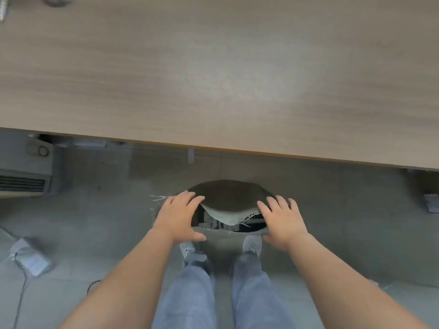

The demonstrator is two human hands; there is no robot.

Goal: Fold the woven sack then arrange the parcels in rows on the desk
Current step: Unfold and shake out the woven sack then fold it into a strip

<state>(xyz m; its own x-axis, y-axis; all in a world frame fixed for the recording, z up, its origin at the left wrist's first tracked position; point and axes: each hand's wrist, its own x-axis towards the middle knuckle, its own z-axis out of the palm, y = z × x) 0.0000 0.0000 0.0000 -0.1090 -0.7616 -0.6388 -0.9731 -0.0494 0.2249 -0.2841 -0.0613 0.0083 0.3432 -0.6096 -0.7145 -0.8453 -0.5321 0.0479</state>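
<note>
Head view, looking straight down. The counter (213, 67), pale wood-grain, fills the upper part of the view; its near edge runs across above the hands, and its visible surface is bare apart from a blurred grey object (55, 0) at the far left corner. Below it lies the grey floor (95, 214). A low unit (23, 179) with a vent grille stands on the floor at the left, partly under the counter. Both bare forearms reach forward and down from the lower corners, converging over the legs (190, 293) in blue jeans.

The sack (228, 193) stands on the floor just ahead of the shoes (252, 243), mouth open upward, with a pale woven flap sagging across the opening and frayed threads at the rim. The left hand (180, 214) lies palm-down over the left rim, fingers straight and spread, thumb out toward the body. The right hand (282, 217) mirrors it on the right rim. Neither hand grips; whether the palms press on the cloth cannot be told. Dark parcels (213, 223) with white labels show inside the sack, between the hands. A grey packet (31, 257) lies on the floor at far left, well apart.
</note>
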